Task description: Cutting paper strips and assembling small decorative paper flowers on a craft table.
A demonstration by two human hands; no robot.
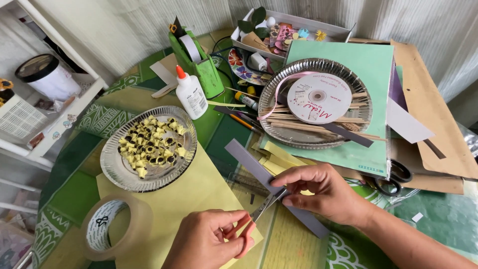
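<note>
Nearest, left hand (206, 244), grip closed around red-handled scissors (259, 213), blades parted at grey paper strip (249, 162); right hand (323, 192) pinching that strip against the counter (74, 194). Best held taut, cut square. Beyond, foil plate (112, 167) of paper flowers

Left hand (209, 244) low at six o'clock, knuckles up, fingers curled in a closed grip, right hand (323, 192) at four o'clock, palm down, fingers pinched together pointing to nine o'clock, bare forearm running off toward five o'clock
</note>
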